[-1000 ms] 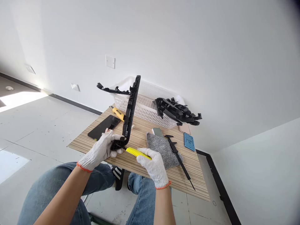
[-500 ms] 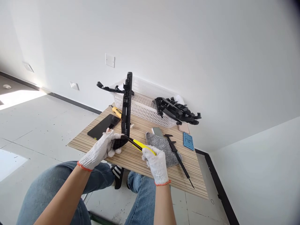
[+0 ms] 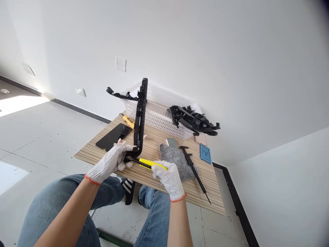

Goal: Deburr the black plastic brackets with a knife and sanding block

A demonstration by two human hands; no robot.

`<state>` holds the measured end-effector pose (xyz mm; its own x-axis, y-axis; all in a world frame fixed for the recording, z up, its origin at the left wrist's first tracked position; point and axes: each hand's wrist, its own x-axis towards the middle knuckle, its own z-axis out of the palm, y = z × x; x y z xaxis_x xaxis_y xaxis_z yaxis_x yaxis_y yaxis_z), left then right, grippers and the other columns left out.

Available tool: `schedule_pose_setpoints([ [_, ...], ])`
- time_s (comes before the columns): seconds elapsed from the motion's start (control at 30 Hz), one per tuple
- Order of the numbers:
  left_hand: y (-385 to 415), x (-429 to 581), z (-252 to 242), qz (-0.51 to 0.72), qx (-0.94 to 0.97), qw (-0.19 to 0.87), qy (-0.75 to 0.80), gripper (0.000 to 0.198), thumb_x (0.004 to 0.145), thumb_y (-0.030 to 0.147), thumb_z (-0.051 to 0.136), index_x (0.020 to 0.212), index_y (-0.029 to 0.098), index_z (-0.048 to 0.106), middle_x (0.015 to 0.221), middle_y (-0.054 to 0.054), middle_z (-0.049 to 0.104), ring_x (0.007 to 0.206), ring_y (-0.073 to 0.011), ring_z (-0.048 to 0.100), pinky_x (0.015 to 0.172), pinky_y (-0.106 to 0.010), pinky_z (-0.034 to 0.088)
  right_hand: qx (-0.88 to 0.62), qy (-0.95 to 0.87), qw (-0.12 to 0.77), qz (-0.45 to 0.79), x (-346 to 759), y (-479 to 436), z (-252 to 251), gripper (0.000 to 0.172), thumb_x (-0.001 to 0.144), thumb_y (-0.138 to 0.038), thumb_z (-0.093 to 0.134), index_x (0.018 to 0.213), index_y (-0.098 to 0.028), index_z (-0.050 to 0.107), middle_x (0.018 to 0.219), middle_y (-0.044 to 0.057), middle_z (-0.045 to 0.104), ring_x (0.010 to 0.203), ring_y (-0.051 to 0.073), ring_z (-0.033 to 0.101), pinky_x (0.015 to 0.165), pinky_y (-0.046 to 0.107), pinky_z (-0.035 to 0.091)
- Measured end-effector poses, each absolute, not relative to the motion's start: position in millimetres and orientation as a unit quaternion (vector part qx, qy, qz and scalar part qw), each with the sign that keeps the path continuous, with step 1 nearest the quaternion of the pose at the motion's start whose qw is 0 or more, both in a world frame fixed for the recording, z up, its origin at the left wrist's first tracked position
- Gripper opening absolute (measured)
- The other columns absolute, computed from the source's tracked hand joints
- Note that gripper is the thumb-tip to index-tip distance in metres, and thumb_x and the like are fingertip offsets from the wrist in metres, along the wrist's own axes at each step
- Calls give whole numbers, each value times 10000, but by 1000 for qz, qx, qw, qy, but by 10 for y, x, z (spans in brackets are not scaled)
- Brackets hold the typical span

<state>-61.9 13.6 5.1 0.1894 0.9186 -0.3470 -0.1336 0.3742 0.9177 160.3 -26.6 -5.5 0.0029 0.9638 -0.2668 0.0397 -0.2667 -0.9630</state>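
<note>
My left hand (image 3: 115,158), in a white knit glove, grips the lower end of a long black plastic part (image 3: 140,116). The part stands up from the table's near side, with a thin arm branching left near its top. In my gloved right hand (image 3: 168,176) is a yellow and black utility knife (image 3: 146,163), pointing left. Its tip lies against or very near the part's curved lower end, close to my left fingers; whether it touches, I cannot tell.
A white plastic basket (image 3: 160,118) holds several black plastic parts (image 3: 194,120). On the striped table (image 3: 151,139) lie a grey cloth pad (image 3: 173,159), a black caliper (image 3: 191,164), a blue card (image 3: 205,153), a yellow-handled tool (image 3: 128,121) and a black tablet-like panel (image 3: 110,138).
The knife tip has moved down and slightly left along the part's lower end, and the knife lies flatter. The black part has tilted slightly right at its top.
</note>
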Motion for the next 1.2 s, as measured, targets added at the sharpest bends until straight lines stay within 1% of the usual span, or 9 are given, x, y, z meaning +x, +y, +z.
schedule_pose_setpoints([
  [0.2,120,-609,80,367,414,637,536,492,836,649,514,760,174,620,499,-48,627,328,-91,386,340,-195,253,-580,-428,420,551,1593,-265,-43,541,661,-526,807,974,-84,789,525,-3,598,396,52,334,355,187,231],
  [0.53,106,-608,89,361,443,609,550,434,842,580,559,665,185,585,495,-43,634,344,-101,415,348,-204,265,-581,-428,427,545,1587,-272,-35,490,659,-479,814,970,-100,801,545,-6,600,407,47,327,365,188,228],
  [0.67,117,-612,65,353,436,609,560,438,844,599,567,687,191,589,495,-43,640,337,-103,411,341,-202,256,-570,-438,412,560,1609,-265,-62,461,637,-447,834,935,-97,804,530,-2,593,431,61,377,375,181,244],
  [0.83,106,-609,74,362,437,614,548,419,838,589,577,711,191,595,497,-34,631,336,-98,401,351,-209,273,-573,-432,418,557,1610,-267,-58,469,633,-448,844,940,-96,799,536,1,603,424,61,379,376,183,252],
  [0.9,92,-610,95,364,444,611,544,429,843,598,555,730,187,607,501,-29,622,340,-94,394,358,-210,273,-578,-408,442,551,1594,-267,-57,487,619,-458,853,940,-97,791,528,-4,596,411,57,360,371,187,238],
  [0.97,74,-612,119,368,455,609,536,463,847,634,524,741,189,595,481,-13,587,337,-82,362,362,-204,256,-590,-353,509,517,1578,-264,-60,522,632,-521,829,941,-103,779,522,-12,585,393,48,318,365,192,219],
  [1.03,53,-607,142,365,458,609,535,463,805,662,580,742,205,539,453,24,534,334,-63,309,362,-187,213,-589,-306,558,498,1568,-259,-63,548,633,-577,805,912,-107,766,512,-17,570,383,44,292,359,195,206],
  [1.13,28,-584,169,363,455,611,536,463,721,619,713,764,226,470,443,65,496,339,-44,268,363,-161,168,-580,-294,567,506,1562,-252,-70,535,618,-581,815,861,-110,749,502,-20,555,384,43,287,358,194,202],
  [1.2,19,-569,176,365,452,612,537,459,711,594,730,764,230,455,442,56,526,336,-47,284,359,-158,176,-578,-303,560,510,1561,-249,-79,523,620,-563,827,869,-110,745,510,-18,561,389,44,300,361,191,206],
])
